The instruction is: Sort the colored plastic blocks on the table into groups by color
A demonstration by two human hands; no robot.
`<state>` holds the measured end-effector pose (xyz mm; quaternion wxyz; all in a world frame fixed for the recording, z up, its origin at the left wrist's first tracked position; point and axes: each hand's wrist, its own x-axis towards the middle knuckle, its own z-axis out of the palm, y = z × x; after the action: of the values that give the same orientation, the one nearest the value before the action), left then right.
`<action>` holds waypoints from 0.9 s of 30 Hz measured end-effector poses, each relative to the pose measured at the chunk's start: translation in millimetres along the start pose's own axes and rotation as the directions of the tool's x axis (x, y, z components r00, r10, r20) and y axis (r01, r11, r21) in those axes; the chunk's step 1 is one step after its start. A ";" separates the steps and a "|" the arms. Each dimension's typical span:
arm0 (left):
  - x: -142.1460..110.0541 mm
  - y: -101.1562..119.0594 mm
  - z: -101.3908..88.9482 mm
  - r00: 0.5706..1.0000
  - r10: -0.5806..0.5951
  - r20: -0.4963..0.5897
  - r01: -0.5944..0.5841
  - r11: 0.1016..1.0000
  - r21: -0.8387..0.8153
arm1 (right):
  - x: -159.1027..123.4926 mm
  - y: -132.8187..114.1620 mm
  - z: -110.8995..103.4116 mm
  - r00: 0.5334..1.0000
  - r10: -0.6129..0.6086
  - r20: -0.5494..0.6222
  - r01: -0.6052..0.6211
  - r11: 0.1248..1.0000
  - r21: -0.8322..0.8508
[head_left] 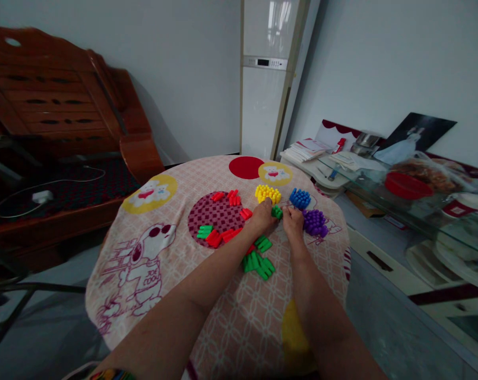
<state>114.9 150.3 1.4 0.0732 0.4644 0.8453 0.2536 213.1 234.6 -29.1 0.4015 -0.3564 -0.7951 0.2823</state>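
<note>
My left hand and my right hand meet over a round table covered by a pink cartoon-print cloth. Between their fingertips sits a small green plastic block; both hands are closed around it. Just beyond lie a yellow block cluster, a blue cluster and a purple cluster. Loose red blocks lie to the left, more red ones nearer me, and loose green blocks lie under my left forearm.
A dark wooden bench with a white charger and cable stands at left. A tall white air-conditioner unit stands behind the table. At right a glass-topped cabinet carries papers, a red bowl and bagged food.
</note>
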 end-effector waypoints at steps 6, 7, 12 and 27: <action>0.1 4.8 -0.9 0.999 0.051 0.000 -0.051 0.998 0.026 | 0.2 2.0 0.8 1.000 0.004 0.007 -0.004 1.000 0.014; -1.8 4.7 -2.3 0.998 0.055 -0.003 -0.055 0.998 0.027 | 0.1 2.5 0.7 1.000 0.005 0.002 -0.005 1.000 0.013; -18.6 -12.9 -32.4 0.994 0.112 -0.022 -0.111 0.993 0.044 | -0.1 5.1 0.3 0.999 -0.010 -0.033 0.011 1.000 0.020; -82.8 -146.2 -143.2 0.954 -0.085 0.286 -0.005 0.954 0.298 | 2.0 8.9 4.0 0.999 0.036 -0.029 -0.037 0.999 -0.014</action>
<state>0.3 -33.8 42.7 0.1338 0.4855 0.8625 0.0504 211.9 240.8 -36.9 0.4049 -0.3778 -0.7846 0.2787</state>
